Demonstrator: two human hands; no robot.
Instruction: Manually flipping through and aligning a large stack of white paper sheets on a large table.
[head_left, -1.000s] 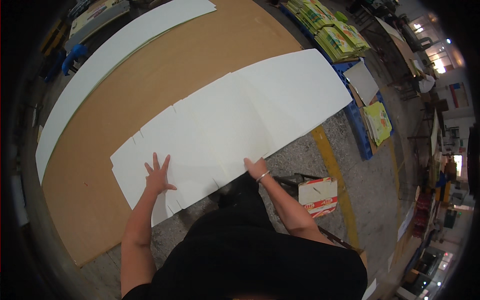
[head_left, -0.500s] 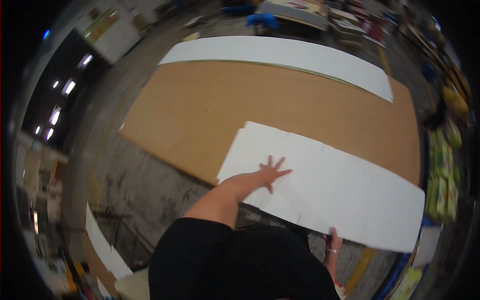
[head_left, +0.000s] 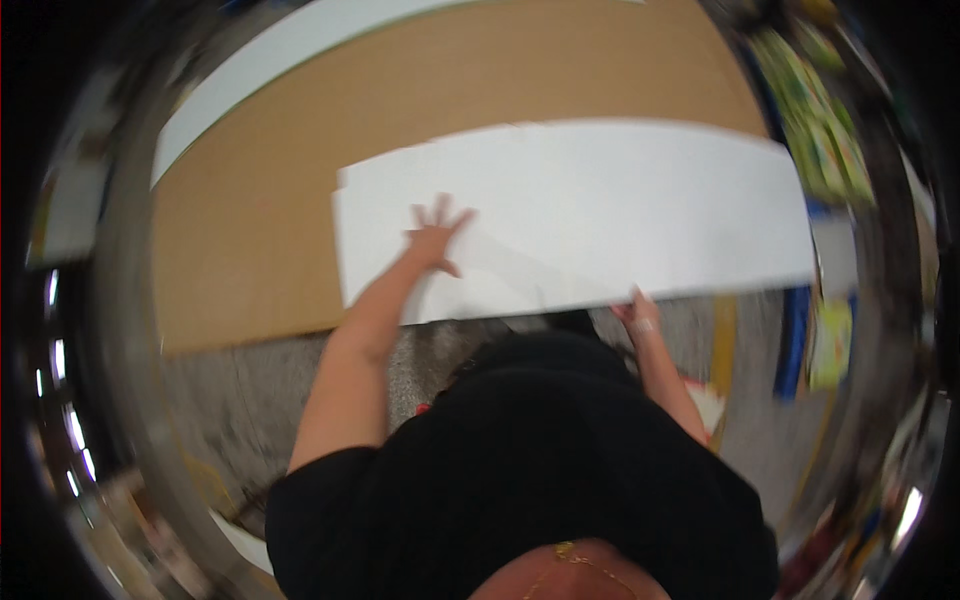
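A large white sheet of board [head_left: 620,210] lies on a broad brown surface [head_left: 250,230] in front of me, its near edge running over the surface's edge. My left hand [head_left: 434,240] rests flat on the left part of the sheet, fingers spread. Below the sheet's near edge, right of centre, my right hand [head_left: 636,312] grips that edge, thumb on top and the other fingers hidden underneath.
A long white strip [head_left: 290,60] lies along the far side of the brown surface. To the right stand green packages [head_left: 810,110], with a blue bar-like thing [head_left: 793,345] nearer me. A yellow line [head_left: 724,345] crosses the grey floor [head_left: 260,390].
The view has swung, so the sheet and brown surface now sit higher and straighter in it. My left hand stays spread on the sheet and my right hand stays at its near edge.
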